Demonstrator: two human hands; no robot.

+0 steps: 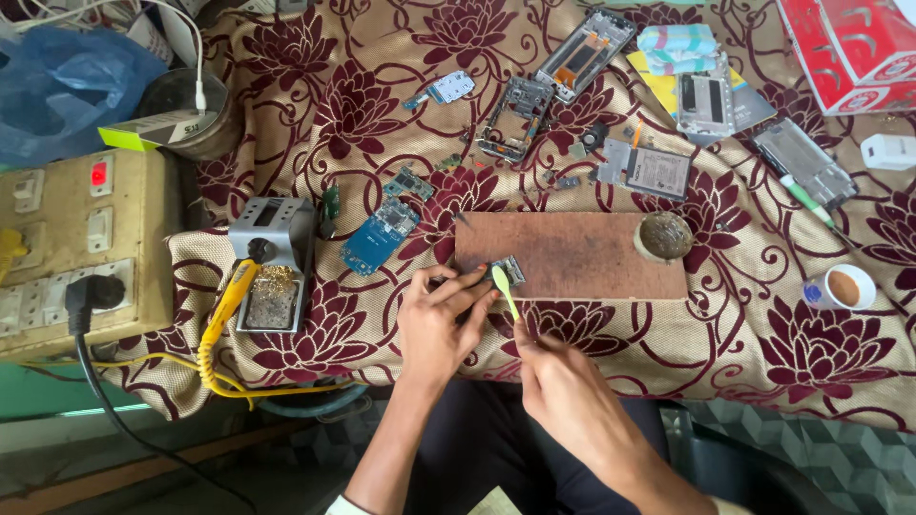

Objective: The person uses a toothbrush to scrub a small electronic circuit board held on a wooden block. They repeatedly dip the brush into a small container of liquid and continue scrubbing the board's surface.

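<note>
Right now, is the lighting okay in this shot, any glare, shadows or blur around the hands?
Head view: soft, even light, no harsh glare. Only faint shadows under the left hand and right hand on the patterned cloth. The small metal part on the brown board looks reasonably sharp; edges bend slightly from the wide lens.

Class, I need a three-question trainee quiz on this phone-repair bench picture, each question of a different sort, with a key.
1. True or false: the left hand presses a small metal part onto the brown rectangular wooden board.
2. Which tool does the right hand hold?
A. thin yellow-green plastic pry tool
B. red screwdriver
C. black pliers
3. Fill in: the yellow-handled soldering iron rests at the grey ______ station, left of the board.

Key
1. True.
2. A; its tip meets the small metal part.
3. Soldering.
</note>
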